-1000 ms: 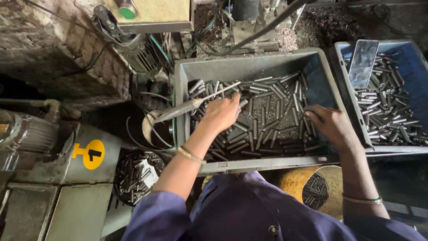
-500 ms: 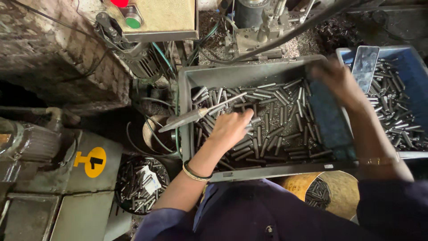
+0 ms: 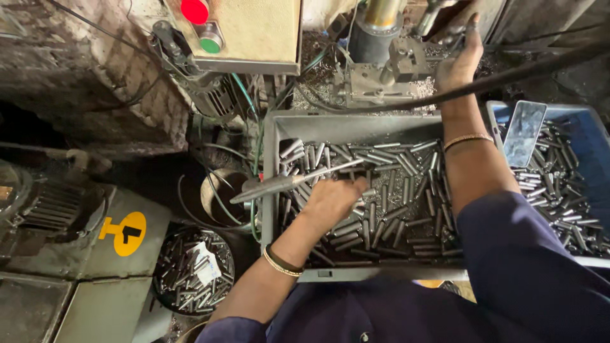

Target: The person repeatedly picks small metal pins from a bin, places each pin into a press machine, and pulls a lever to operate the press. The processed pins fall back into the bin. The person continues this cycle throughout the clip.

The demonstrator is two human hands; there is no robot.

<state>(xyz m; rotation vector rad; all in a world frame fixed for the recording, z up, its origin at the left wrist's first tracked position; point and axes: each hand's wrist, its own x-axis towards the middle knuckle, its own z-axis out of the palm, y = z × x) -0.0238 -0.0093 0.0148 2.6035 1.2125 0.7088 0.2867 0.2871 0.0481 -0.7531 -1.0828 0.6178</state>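
Below the head camera, found a grey metal tray (image 3: 356, 127) across the middle of the view, its floor covered by a loose heap of short steel pins (image 3: 406, 190). Just beside its right wall, saw a blue crate (image 3: 594, 124) – also loaded with pins – and, behind the tray, a drilling machine's clamp block (image 3: 375, 76) ringed with metal shavings. Up and to the left, noted a beige control box (image 3: 254, 32) bearing one red and one green button. Down at the lower left, well apart from the tray, made out a round tub (image 3: 194, 270) of more pins beside a yellow sticker (image 3: 122, 233).

Across the tray's left rim, saw a long grey rod (image 3: 298, 181) lying slantwise, its thin end over the pins and just beside the left hand (image 3: 333, 200). Found that hand palm-down on the heap in the tray's left half, fingers curled into the pins – could not tell whether any pin was pinched. Found the right hand (image 3: 459, 60) raised beyond the tray's far wall, up against the machine right of the clamp block, fingers pointing upward; could not tell whether closed on anything. Spotted a flat glossy slab (image 3: 524, 133), phone-like, leaning on the crate's left rim. Noted thin gold bangles (image 3: 281, 262) on both wrists.
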